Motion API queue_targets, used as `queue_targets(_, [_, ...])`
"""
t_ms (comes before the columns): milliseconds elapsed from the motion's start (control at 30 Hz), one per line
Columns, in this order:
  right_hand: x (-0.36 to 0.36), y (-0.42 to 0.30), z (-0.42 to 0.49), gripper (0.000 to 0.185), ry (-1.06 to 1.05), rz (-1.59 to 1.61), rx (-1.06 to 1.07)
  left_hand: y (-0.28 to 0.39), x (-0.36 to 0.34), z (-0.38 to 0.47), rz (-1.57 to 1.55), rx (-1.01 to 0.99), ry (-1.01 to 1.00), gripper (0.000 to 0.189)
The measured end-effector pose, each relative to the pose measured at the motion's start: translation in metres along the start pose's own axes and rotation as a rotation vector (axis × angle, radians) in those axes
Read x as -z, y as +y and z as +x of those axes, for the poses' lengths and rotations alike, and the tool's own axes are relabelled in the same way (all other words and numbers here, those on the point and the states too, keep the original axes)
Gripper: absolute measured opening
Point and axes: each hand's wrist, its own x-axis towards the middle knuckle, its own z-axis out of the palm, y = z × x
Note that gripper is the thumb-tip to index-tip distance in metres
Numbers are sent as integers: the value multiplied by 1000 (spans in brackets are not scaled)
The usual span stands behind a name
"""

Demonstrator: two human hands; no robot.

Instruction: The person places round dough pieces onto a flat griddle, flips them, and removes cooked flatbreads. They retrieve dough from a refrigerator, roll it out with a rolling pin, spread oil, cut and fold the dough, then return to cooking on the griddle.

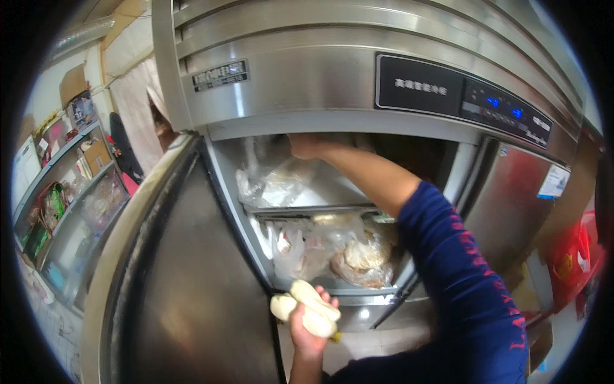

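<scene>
Several pale, oblong dough pieces (314, 321) are gripped in my left hand (307, 331), held low before the open steel refrigerator (307, 91). My right hand (304, 146) reaches into its upper compartment; the fingers are hidden behind the upper edge of the opening, so what they do cannot be told. Below that hand, a clear plastic bag (278, 187) lies at the left of the upper shelf (336, 192). On the lower level sit a whitish plastic bag (290, 254) and a clear bag of pale food (364, 257).
The open refrigerator door (201, 269) stands at the left. A closed steel door (508, 201) is at the right. Farther left is a shelving rack (72, 139) with boxes and bags; a red plastic bag (571, 249) is at the far right.
</scene>
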Motion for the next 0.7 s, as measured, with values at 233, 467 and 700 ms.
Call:
queue_targets(233, [-49, 56, 68, 41, -231, -212, -228, 4, 21, -6, 89, 117, 151, 59])
queue_targets(467, [54, 87, -83, 49, -768, -627, -169, 25, 25, -5, 60, 93, 17, 65])
queue_targets(700, [122, 80, -109, 41, -307, -430, -291, 9, 41, -16, 73, 190, 48, 68])
